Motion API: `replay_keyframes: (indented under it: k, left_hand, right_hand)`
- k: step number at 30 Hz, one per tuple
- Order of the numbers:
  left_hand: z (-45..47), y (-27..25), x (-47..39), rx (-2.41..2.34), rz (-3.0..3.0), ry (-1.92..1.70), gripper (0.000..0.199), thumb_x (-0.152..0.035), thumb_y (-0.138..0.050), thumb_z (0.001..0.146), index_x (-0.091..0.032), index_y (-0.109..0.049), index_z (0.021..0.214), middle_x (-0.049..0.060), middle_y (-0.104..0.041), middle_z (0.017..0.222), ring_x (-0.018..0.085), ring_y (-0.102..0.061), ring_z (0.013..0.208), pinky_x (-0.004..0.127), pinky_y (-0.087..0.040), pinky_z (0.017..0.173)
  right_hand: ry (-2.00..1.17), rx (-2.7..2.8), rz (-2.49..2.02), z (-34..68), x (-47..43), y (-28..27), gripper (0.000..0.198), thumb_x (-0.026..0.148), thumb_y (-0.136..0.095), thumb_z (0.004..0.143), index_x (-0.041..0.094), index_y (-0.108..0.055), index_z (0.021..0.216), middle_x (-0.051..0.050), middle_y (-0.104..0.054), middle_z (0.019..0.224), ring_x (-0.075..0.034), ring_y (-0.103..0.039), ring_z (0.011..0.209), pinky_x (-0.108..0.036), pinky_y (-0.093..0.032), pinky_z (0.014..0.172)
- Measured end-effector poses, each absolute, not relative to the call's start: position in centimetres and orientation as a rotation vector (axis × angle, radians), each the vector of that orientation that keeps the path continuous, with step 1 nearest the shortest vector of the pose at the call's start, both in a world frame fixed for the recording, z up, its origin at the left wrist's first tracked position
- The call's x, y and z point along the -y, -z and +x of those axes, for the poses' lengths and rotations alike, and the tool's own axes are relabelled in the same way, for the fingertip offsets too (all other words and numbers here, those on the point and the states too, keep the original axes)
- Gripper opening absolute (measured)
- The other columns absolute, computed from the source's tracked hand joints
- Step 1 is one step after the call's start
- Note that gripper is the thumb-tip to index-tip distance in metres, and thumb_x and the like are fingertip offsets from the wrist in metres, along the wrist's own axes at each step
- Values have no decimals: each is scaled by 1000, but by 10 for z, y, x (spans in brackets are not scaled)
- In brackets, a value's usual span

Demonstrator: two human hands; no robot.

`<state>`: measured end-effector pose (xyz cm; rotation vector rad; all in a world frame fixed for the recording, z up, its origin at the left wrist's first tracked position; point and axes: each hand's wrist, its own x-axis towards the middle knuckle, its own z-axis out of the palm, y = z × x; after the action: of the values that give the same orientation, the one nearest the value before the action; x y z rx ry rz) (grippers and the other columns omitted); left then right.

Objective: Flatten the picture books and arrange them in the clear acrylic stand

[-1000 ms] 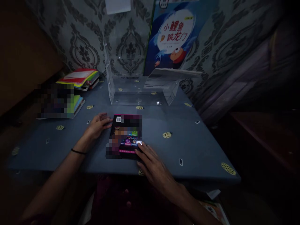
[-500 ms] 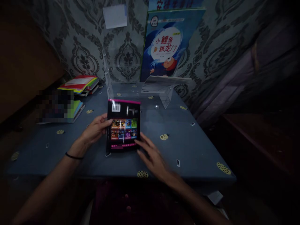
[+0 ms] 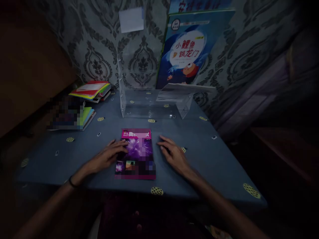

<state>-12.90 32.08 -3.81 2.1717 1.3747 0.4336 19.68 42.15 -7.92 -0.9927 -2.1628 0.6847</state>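
One purple book [image 3: 140, 151] lies flat; left hand [image 3: 107, 157], not clasping, touches its left edge; right hand [image 3: 176, 158], loosely unclosed, is beside it.

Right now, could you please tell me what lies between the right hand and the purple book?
The head view shows just blue tablecloth between the right hand and the purple book.

From where I stand, I see one thin black band [image 3: 72, 182] around the left wrist [image 3: 81, 174]. The garment [image 3: 119, 212] is dark wine-red, with small round pinkish spots [image 3: 139, 227]. Both forearms [image 3: 211, 188] are bare.
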Motion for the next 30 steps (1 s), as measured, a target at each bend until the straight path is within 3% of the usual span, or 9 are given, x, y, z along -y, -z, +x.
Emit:
replay_keyframes:
  k: [5, 7, 12, 18, 22, 26, 30]
  left_hand:
    - [-121, 43, -322, -1402, 2243, -438, 37, -14, -43, 99, -28, -63, 127, 4, -53, 153, 21, -46, 143, 57, -23, 124]
    - [-118, 48, -323, -1446, 2294, -476, 33, -18, -46, 99, -26, -64, 124, 6, -58, 147, 22, -51, 139, 56, -28, 123]
    - [-114, 63, -320, -1508, 2359, -597, 28, -17, -47, 96, -21, -69, 112, 7, -74, 117, 23, -65, 117, 55, -36, 120]
    - [-108, 60, -321, -1496, 2375, -603, 34, -19, -40, 101, -23, -65, 123, 7, -67, 136, 21, -60, 129, 57, -33, 120]
    - [-108, 64, -321, -1520, 2385, -607, 35, -20, -39, 102, -24, -64, 126, 6, -61, 144, 22, -51, 140, 57, -33, 119]
    - [-108, 65, -323, -1568, 2425, -567, 37, -25, -37, 104, -25, -62, 130, 6, -63, 142, 21, -55, 136, 56, -32, 119]
    - [-98, 56, -345, -1595, 2510, -414, 42, -36, -36, 107, -23, -52, 143, 9, -56, 149, 23, -52, 139, 56, -27, 122]
  right_hand:
    - [-686, 2275, -819, 151, -416, 64, 34, 24, -46, 101, 26, -68, 126, -9, -63, 141, -27, -58, 132, -57, -48, 111]
    - [-756, 2384, -673, 117, -411, 55, 37, 30, -43, 104, 26, -61, 136, -9, -56, 149, -25, -50, 140, -54, -44, 116]
    - [-953, 2567, -528, 57, -411, 49, 56, 48, -32, 107, 12, -50, 146, -16, -48, 155, -26, -36, 150, -52, -36, 121]
    - [-927, 2529, -644, 79, -436, 66, 61, 56, -32, 105, 19, -46, 151, -12, -40, 160, -27, -30, 152, -56, -28, 124]
    - [-840, 2452, -744, 118, -456, 77, 50, 44, -39, 106, 22, -51, 148, -12, -47, 156, -27, -38, 148, -59, -29, 123]
    - [-870, 2345, -706, 143, -474, 83, 40, 31, -45, 103, 27, -59, 140, -8, -60, 145, -25, -51, 139, -60, -30, 122]
    - [-986, 2279, -690, 149, -483, 84, 37, 32, -47, 102, 30, -62, 136, -5, -68, 136, -25, -62, 128, -59, -37, 118]
